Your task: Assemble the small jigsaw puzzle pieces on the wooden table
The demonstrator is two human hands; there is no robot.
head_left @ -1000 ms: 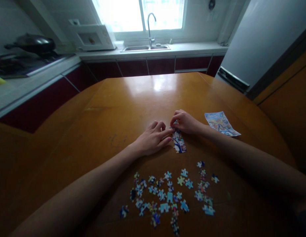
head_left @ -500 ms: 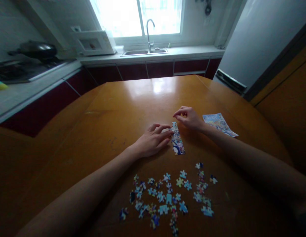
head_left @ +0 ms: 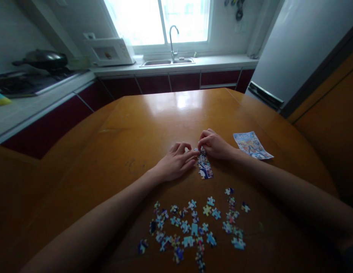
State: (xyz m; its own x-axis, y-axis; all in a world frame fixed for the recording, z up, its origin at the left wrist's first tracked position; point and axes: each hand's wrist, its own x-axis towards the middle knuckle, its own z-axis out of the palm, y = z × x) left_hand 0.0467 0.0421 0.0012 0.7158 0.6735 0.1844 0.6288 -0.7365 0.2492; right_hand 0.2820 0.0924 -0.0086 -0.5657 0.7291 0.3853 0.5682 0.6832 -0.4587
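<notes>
A narrow strip of joined jigsaw pieces (head_left: 205, 168) lies on the table between my hands, its upper part partly covered by fingers. On its left side my left hand (head_left: 178, 162) rests with fingers stretched out, the tips touching the strip's edge. My right hand (head_left: 215, 146) is closed in a pinch over the upper part of the strip; whatever sits between its fingertips is hidden. Nearer to me, many loose jigsaw pieces (head_left: 188, 241) are scattered, some overlapping or in clusters.
A printed picture sheet (head_left: 253, 145) lies right of my right hand on the brown wooden table (head_left: 153, 121). Beyond the table are a counter with a sink (head_left: 157, 63), a microwave (head_left: 110, 52), and a pan (head_left: 45, 60) on the stove. A fridge (head_left: 301, 49) stands at the right.
My right hand has come down and toward me, from just above the strip's far end onto its upper part. My left hand stays nearly in place.
</notes>
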